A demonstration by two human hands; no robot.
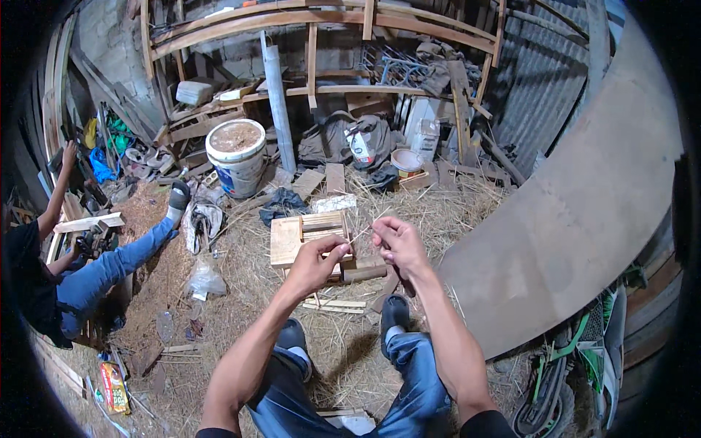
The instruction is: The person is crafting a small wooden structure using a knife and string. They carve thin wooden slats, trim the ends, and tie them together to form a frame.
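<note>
A thin pale strip (361,234), like a sliver of wood or bamboo, spans the gap between my hands. My left hand (318,260) is closed in a pinch at its near left end. At the other end, my right hand (399,244) has its fingertips closed on the strip, with the other fingers curled. Below and behind my hands sits a small wooden box-like piece (286,242) with a flat top board and a row of thin slats; my left hand hides part of it. Several loose pale wooden strips (336,306) lie on the ground between my feet and the box.
Straw and shavings litter the ground. At the left, another person's leg (120,274) stretches out beside a power tool. A full white bucket (237,158) stands behind. On the right leans a large curved brown sheet (562,212), with a green-and-black bicycle or motorbike part (577,358) beneath.
</note>
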